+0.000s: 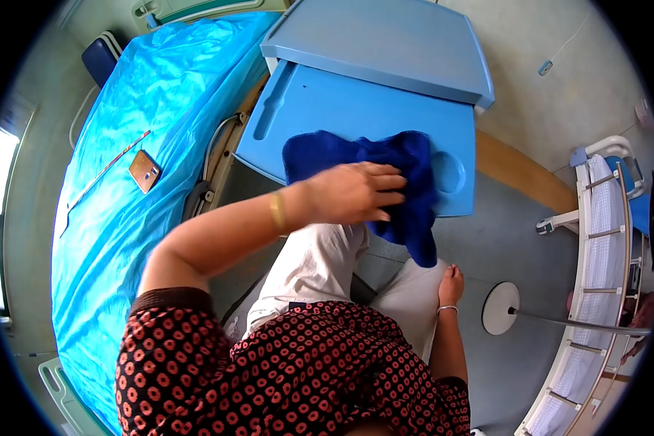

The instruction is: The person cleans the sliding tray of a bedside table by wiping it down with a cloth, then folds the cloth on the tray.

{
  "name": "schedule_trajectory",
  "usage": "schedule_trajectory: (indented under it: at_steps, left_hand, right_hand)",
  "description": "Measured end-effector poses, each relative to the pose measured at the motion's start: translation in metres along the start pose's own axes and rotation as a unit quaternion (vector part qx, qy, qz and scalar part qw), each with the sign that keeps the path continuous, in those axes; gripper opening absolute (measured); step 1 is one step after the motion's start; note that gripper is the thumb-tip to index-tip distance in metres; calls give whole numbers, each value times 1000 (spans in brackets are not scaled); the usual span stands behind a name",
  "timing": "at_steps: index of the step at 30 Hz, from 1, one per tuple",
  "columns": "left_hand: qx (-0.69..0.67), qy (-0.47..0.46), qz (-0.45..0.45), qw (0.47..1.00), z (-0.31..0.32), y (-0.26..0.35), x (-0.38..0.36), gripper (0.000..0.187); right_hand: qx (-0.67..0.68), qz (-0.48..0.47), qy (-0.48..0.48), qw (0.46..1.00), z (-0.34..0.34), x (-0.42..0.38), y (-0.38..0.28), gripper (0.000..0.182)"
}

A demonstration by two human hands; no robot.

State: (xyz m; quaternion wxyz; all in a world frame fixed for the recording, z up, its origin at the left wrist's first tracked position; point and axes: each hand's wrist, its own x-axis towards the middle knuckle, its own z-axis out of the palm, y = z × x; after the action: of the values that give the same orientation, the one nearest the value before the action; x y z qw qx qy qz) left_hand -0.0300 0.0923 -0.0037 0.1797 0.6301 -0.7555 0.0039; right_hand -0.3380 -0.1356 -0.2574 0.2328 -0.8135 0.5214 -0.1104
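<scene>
A dark blue cloth (407,163) lies bunched on the light blue pull-out tray (356,102) of a bedside cabinet, one end hanging over the tray's front edge. My left hand (360,192) rests palm down on the cloth, fingers spread across its top; a gold-coloured bangle circles the wrist. My right hand (451,287) lies on my right knee, fingers extended, with a silver-coloured bracelet at the wrist. It holds nothing that I can see. A long groove runs down the tray's left side, and a round recess sits at its right, partly beside the cloth.
The cabinet's grey-blue top (385,36) stands behind the tray. To the left is a bed under a bright blue sheet (123,276), bearing a phone (144,171) and a thin stick (112,167). A white round base (501,308) with a metal pole and a railed bed (596,291) stand right.
</scene>
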Motion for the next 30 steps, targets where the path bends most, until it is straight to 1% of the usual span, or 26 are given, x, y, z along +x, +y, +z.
schedule_trajectory:
  at_steps: [1,2,4,6,10,12,14,16,18,20,21,24,26,30]
  left_hand:
    - [7,3,-10,1000,-3,-7,-16,40]
    - [30,8,-3,1000,-10,-13,-31,37]
    - [50,-7,-13,999,-25,-21,-57,35]
    - [65,-34,-42,996,-35,-25,-75,35]
    - [56,-49,-52,996,-32,-16,-63,36]
    - [25,-43,-28,998,-19,-7,-34,38]
    - [-13,-40,14,999,-6,0,-1,42]
    - [-14,-16,38,999,11,3,28,45]
    - [-10,-4,35,999,15,4,35,48]
    - [2,-6,62,998,9,-2,27,48]
    - [3,-18,54,998,1,-4,15,47]
    - [50,-61,19,997,-25,-14,-30,44]
    - [48,-65,-7,997,-34,-17,-52,43]
    - [44,-67,-30,996,-32,-7,-42,42]
  right_hand:
    - [0,5,-1,1000,0,-1,3,39]
    - [11,-7,1,1000,1,-2,6,39]
    - [24,-18,3,1000,3,2,4,38]
    - [30,11,-20,999,5,7,-2,38]
    - [11,-2,-32,999,12,16,-7,38]
    - [2,10,-34,999,7,14,-11,38]
    - [-9,12,-34,999,7,14,-10,39]
    - [-20,12,-33,999,5,13,-9,39]
    - [3,19,-27,999,4,10,-7,39]
    - [12,16,-17,1000,6,7,1,40]
    - [22,14,-7,1000,6,7,4,40]
    - [32,18,-18,999,3,6,5,41]
    - [29,18,-22,999,3,7,0,41]
    - [20,4,-31,999,7,13,-10,39]
